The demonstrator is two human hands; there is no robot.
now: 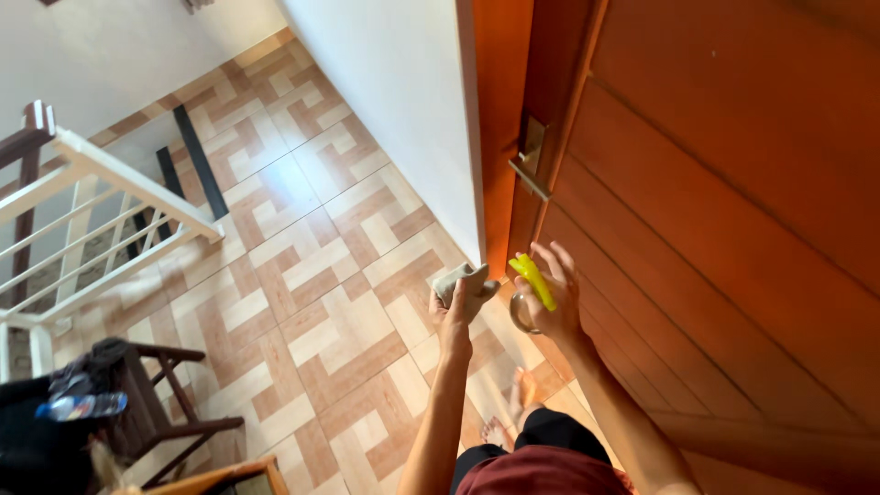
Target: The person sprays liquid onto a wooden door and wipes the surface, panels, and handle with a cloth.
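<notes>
Nearest me: my own lap and bare feet (513,403) at 6 o'clock, on the patterned tile floor (302,302).
Left hand (456,302): closed around a soft grey cloth (467,277), bunched up over my fingers.
Right hand (548,298): wrapped on a yellow-topped spray bottle (532,280), just beside the cloth, close against the door.
Cloth handling: I judge it light, limp and not slippery; best held wadded in the palm.
Bottle handling: I judge it light, stiff plastic, possibly slick if wet; best gripped round the neck.
Door (715,183): orange wood, filling 1 to 4 o'clock, its metal handle (530,165) at 12 o'clock above both hands.
Edges: white wall corner (472,183) hard by my left hand, door edge just beside it.
Open room: bare tiles towards 9 o'clock; white stair railing (110,192) and dark wooden chair (156,394) well apart at 8 o'clock.
</notes>
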